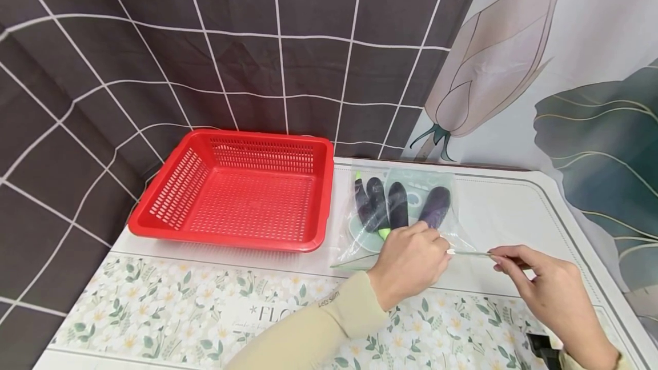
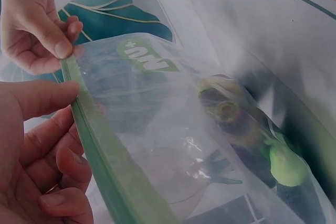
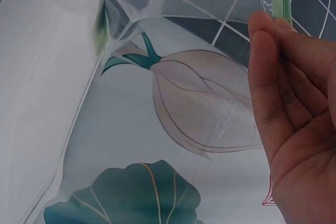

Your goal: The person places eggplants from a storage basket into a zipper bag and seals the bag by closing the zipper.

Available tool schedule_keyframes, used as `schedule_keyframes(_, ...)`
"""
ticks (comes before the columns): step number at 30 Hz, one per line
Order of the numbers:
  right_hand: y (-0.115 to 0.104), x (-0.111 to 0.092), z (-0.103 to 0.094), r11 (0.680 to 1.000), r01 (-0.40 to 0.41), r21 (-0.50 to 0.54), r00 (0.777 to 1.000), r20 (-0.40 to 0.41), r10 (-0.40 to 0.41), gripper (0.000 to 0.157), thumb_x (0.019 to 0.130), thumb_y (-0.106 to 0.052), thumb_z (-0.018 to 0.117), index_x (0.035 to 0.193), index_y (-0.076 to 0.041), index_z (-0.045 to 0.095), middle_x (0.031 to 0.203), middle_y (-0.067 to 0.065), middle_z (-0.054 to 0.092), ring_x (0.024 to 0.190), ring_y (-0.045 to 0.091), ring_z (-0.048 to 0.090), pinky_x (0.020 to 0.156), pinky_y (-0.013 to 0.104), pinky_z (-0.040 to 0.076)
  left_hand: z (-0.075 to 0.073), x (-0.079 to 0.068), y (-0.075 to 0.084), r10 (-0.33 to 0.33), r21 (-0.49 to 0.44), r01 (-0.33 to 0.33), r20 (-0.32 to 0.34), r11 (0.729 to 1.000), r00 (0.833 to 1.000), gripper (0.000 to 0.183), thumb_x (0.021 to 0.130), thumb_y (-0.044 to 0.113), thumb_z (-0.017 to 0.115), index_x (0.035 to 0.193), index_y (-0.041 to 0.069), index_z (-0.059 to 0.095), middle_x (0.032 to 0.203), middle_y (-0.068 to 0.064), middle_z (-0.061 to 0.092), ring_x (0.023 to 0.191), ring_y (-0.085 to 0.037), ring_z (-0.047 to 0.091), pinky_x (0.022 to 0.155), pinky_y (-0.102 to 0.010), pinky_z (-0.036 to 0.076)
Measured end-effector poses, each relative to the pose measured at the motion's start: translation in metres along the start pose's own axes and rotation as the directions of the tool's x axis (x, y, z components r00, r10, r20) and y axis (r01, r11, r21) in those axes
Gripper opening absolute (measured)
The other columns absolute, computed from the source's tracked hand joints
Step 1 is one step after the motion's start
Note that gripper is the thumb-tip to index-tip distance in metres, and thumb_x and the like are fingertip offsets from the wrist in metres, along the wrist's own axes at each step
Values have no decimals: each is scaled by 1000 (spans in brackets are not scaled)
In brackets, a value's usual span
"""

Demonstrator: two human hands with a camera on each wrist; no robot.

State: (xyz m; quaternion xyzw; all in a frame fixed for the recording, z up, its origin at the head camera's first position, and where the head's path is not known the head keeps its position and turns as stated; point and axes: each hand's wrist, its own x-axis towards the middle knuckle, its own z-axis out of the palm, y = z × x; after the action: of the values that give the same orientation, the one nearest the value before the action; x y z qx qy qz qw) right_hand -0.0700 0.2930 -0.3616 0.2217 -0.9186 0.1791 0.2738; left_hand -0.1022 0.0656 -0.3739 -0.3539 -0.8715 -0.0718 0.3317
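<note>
A clear zip bag with a green sealing strip holds several dark purple eggplants. Two bright green stem ends show through the plastic, one of them in the left wrist view as a green cap. My left hand pinches the strip along the bag's open-side edge, its thumb and fingers on either side. Further right, my right hand grips the strip's end between thumb and forefinger, and the strip is stretched taut between both hands. The left hand hides part of the bag's lower edge.
Left of the bag stands a red perforated basket with nothing in it. Both rest on a white table with a floral cloth along its front. A dark grid-patterned curtain hangs close behind. Near the right wrist sits a black object.
</note>
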Motion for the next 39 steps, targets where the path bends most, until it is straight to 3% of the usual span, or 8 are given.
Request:
schedule_keyframes(16, 1, -1, 0, 1000, -13, -17, 1000, 8, 13, 29, 63, 2, 77, 86, -16, 70, 66, -6, 67, 60, -11, 55, 48, 11, 42, -1, -4, -3, -15, -40, 15, 12, 999, 1000, 19, 87, 37, 57, 76, 28, 69, 73, 16, 61, 63, -3, 46, 55, -13, 41)
schedule_keyframes(25, 2, 0, -1, 1000, -8, -26, 1000, 3, 8, 30, 63, 3, 77, 86, -15, 70, 67, -5, 67, 61, -11, 55, 50, 11, 43, 0, -8, -5, -49, -75, 47, -30, 996, 998, 17, 86, 35, 58, 73, 28, 68, 70, 17, 60, 62, -3, 48, 50, -14, 40)
schedule_keyframes(39, 1, -2, -2, 999, -27, -39, 1000, 15, 28, 28, 65, 2, 76, 87, -14, 69, 66, -6, 67, 60, -13, 54, 50, 11, 43, -3, -13, -10, -93, -135, 89, -24, 987, 995, 13, 84, 32, 62, 77, 26, 71, 75, 16, 63, 66, -3, 50, 51, -15, 42)
